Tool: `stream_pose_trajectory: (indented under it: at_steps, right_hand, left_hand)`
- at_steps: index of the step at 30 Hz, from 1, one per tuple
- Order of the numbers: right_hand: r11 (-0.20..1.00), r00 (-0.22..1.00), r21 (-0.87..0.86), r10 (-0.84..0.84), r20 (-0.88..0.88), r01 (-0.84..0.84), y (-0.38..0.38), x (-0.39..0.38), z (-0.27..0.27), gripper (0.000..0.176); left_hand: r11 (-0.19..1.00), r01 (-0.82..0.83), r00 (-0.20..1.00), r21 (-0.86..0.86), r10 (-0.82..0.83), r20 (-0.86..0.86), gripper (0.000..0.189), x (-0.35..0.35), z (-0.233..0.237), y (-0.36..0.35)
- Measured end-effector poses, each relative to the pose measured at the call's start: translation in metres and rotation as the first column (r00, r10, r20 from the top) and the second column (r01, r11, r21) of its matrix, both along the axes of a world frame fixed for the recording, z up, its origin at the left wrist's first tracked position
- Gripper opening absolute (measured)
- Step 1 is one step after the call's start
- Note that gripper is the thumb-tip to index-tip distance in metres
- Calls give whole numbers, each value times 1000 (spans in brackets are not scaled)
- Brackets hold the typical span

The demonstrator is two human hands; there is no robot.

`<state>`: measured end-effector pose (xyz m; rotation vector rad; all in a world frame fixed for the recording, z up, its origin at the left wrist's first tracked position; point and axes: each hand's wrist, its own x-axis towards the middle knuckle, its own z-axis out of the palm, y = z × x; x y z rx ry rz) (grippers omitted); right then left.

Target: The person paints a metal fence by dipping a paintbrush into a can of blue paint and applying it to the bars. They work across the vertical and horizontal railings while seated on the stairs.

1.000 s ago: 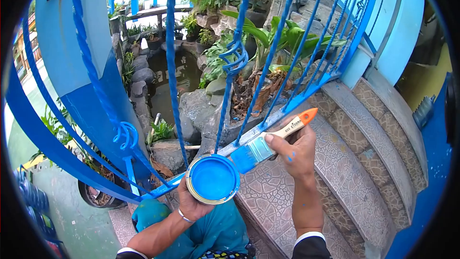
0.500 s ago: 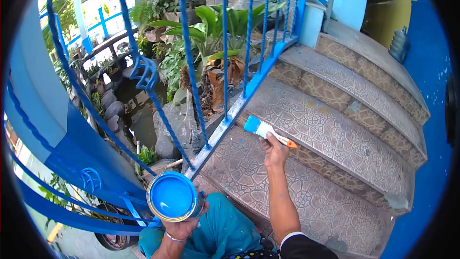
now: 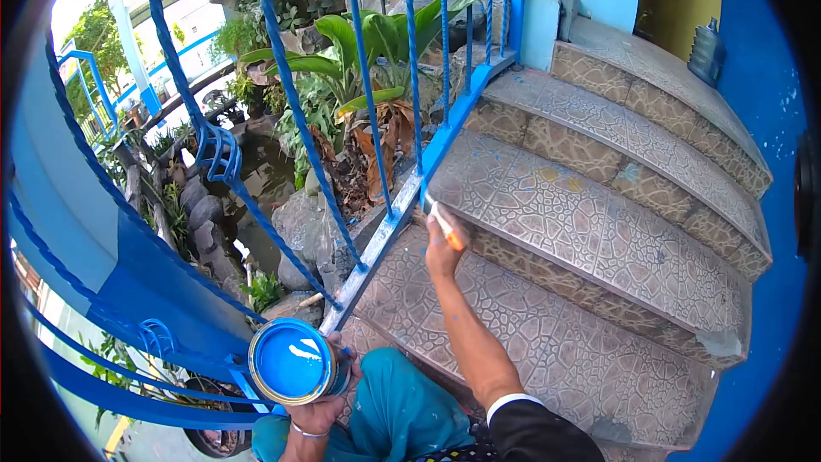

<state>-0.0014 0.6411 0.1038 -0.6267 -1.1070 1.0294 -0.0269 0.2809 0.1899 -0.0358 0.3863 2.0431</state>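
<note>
My left hand [image 3: 318, 413] is wrapped round an open can of blue paint [image 3: 292, 361], held low beside my knee. The paint in it is bright blue with a white glint on top. In my right hand [image 3: 443, 250] is a paintbrush [image 3: 445, 224] with a white and orange handle, slightly blurred. Its bristle end meets the side of the railing's bottom rail [image 3: 376, 244], near the step. That rail is blue farther up and pale, worn whitish along the lower stretch. Twisted blue bars [image 3: 368, 94] rise from it.
Patterned tile steps [image 3: 547, 197] climb to the right. A blue wall [image 3: 761, 60] bounds them, with a large plastic bottle [image 3: 707, 53] on an upper step. Beyond the railing are rocks, a broad-leaved plant [image 3: 355, 51] and a pond [image 3: 256, 231]. A potted plant [image 3: 214, 436] stands lower left.
My right hand has moved left with the paintbrush, bringing the bristles from above the step to the bottom rail. The paint can has shifted slightly down and left in view.
</note>
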Motion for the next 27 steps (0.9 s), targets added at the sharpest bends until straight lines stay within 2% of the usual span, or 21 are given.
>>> stream_pose_trajectory:
  at_steps: [2,5,8,9,11,14,17,18,21,27]
  right_hand:
    - [996,996,-16,85,1,-85,-28,4,-13,27]
    - [967,977,-157,189,-93,-202,-47,20,-20,24]
    - [966,984,-216,112,-139,-141,-17,29,-9,23]
    - [981,978,-177,39,-203,-76,0,25,-4,28]
    - [995,987,-95,-46,-156,31,34,22,12,33]
    - [994,973,-14,-106,-205,106,82,9,31,41]
    - [992,971,33,-109,-211,119,119,-4,38,42]
    - [990,975,43,-122,-185,132,124,-7,38,40]
    - [987,982,59,-140,-130,149,129,-13,37,36]
    - [994,993,21,-107,-56,108,71,-19,11,33]
  left_hand:
    - [1000,-1,1000,-16,1,26,68,-1,-1,2]
    - [1000,6,1000,-15,-6,28,67,-3,-3,3]
    - [999,4,998,-31,-2,64,67,-3,-5,0]
    - [999,2,997,-39,1,80,67,-4,-5,0]
    - [1000,0,999,-29,1,44,68,-4,-4,-2]
    - [1000,-7,999,-25,8,39,70,-3,-2,-5]
    - [999,-18,1000,-27,17,-10,70,-4,-6,-7]
    - [999,-22,999,-29,21,-35,70,-4,-6,-8]
    - [1000,-26,999,-18,26,28,69,-3,-1,-8]
    - [1000,-25,999,-15,26,25,74,-2,-1,-5]
